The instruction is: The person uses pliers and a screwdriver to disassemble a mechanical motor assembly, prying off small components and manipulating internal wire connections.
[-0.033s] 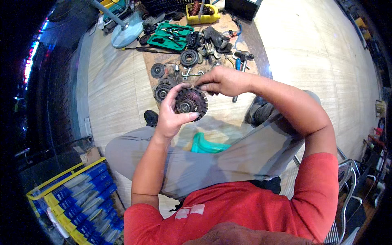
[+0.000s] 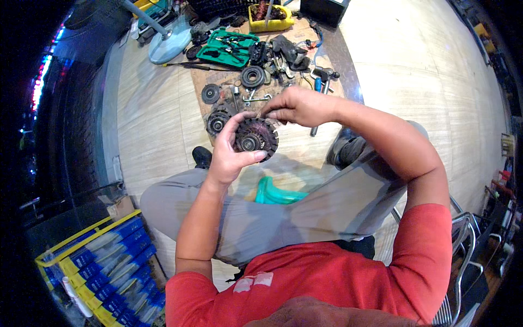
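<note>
My left hand (image 2: pixel 229 158) is wrapped round a dark wound motor rotor (image 2: pixel 266 131), thumb on its near rim and fingers at its far left side. The rotor has a slotted outer edge, dark reddish windings and a small round bearing on its end. At the far right of that edge, my right hand (image 2: pixel 297 106) is closed in a pinch; whatever lies between its fingertips is too small to make out. Beyond the hands, greasy parts lie on a cardboard sheet (image 2: pixel 338 87), among them a ringed pulley (image 2: pixel 252 77) and a smaller disc (image 2: pixel 211 94).
A green tool case (image 2: pixel 229 48) with pliers lies open farther off, beside a yellow container (image 2: pixel 280 23). A hammer (image 2: pixel 326 76) rests on the right of the cardboard. Between my legs is a green plastic object (image 2: pixel 278 193). A rack of blue-yellow boxes (image 2: pixel 117 261) stands lower left.
The rotor has shifted very slightly right in my left hand's hold. My right hand stays pinched at its edge, almost unmoved.
</note>
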A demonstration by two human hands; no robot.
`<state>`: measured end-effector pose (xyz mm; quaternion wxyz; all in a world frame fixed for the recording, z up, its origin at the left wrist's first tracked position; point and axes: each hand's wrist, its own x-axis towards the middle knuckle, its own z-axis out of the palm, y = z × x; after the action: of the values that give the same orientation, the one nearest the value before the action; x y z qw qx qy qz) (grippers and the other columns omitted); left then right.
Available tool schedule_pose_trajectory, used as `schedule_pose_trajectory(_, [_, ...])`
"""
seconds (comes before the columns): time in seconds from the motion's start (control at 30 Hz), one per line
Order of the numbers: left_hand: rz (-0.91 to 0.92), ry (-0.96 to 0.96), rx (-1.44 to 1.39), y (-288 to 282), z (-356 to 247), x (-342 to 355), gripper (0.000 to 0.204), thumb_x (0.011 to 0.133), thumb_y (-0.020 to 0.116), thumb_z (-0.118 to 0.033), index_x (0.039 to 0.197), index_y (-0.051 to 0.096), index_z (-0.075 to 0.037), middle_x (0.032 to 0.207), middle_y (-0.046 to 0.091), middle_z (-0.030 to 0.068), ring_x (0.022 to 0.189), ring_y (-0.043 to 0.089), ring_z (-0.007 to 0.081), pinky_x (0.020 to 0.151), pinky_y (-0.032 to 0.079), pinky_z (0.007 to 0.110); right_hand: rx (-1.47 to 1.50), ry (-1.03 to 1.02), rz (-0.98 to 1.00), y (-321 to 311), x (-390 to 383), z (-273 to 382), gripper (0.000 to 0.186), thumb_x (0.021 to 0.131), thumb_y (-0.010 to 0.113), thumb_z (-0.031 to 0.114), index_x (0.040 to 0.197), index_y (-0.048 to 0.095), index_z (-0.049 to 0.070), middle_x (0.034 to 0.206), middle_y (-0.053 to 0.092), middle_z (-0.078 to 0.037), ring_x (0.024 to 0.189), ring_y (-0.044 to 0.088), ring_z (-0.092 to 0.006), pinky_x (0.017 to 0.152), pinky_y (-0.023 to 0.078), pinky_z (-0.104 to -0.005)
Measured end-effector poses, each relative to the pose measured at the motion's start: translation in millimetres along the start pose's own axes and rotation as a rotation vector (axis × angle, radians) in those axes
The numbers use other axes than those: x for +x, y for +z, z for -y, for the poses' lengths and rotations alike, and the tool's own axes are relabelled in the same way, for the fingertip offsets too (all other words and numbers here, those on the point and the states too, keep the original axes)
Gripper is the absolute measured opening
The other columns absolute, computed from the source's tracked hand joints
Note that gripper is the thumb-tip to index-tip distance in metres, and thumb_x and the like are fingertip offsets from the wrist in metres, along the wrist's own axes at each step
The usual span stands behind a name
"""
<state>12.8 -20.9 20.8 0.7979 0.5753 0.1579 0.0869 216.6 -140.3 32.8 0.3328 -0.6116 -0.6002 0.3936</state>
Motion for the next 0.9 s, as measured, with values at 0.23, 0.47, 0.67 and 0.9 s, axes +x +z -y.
schedule_pose_trajectory(0.23, [-0.088,-0.024,0.127,4.5,1.1,1.3,0.072,0.063,0.076,-0.001,0.128,0.045,0.001,0.11,0.06,0.0097,0.099,0.061,0.0181,0.092,0.049,0.032,-0.256,-0.133,-0.102,-11.8,-11.0,7.9,0.021,0.09,0.06,0.014,0.108,0.065,0.004,0.087,0.067,-0.017,0.079,0.064,-0.0337,0.071,0.05,-0.0399])
schedule_pose_trajectory(0.47, [-0.438,0.142,-0.099,-14.6,11.0,14.2,0.05,0.078,0.066,0.002,0.123,0.046,0.004,0.107,0.062,0.0117,0.095,0.063,0.0183,0.087,0.051,0.031,-0.47,-0.141,-0.022,-16.5,-29.5,26.2,0.015,0.088,0.062,0.019,0.092,0.066,0.005,0.075,0.063,-0.016,0.073,0.062,-0.0365,0.062,0.048,-0.0453])
schedule_pose_trajectory(0.67, [-0.396,0.235,-0.391,-32.4,-4.2,17.2,0.042,0.082,0.058,0.001,0.122,0.046,0.004,0.11,0.061,0.0157,0.1,0.063,0.0244,0.089,0.052,0.038,-0.616,0.045,-0.161,-2.2,-30.6,-2.3,0.014,0.086,0.057,0.02,0.08,0.06,0.007,0.071,0.062,-0.015,0.07,0.062,-0.0366,0.061,0.048,-0.0468])
schedule_pose_trajectory(0.9, [-0.328,0.29,-0.445,-52.6,-8.5,15.9,0.038,0.089,0.055,-0.015,0.124,0.053,-0.001,0.116,0.063,0.0138,0.106,0.062,0.0286,0.084,0.053,0.042,-0.659,0.161,-0.235,-10.4,-23.0,-15.9,0.017,0.087,0.054,0.023,0.083,0.061,0.008,0.075,0.065,-0.016,0.075,0.065,-0.0373,0.065,0.05,-0.0499])
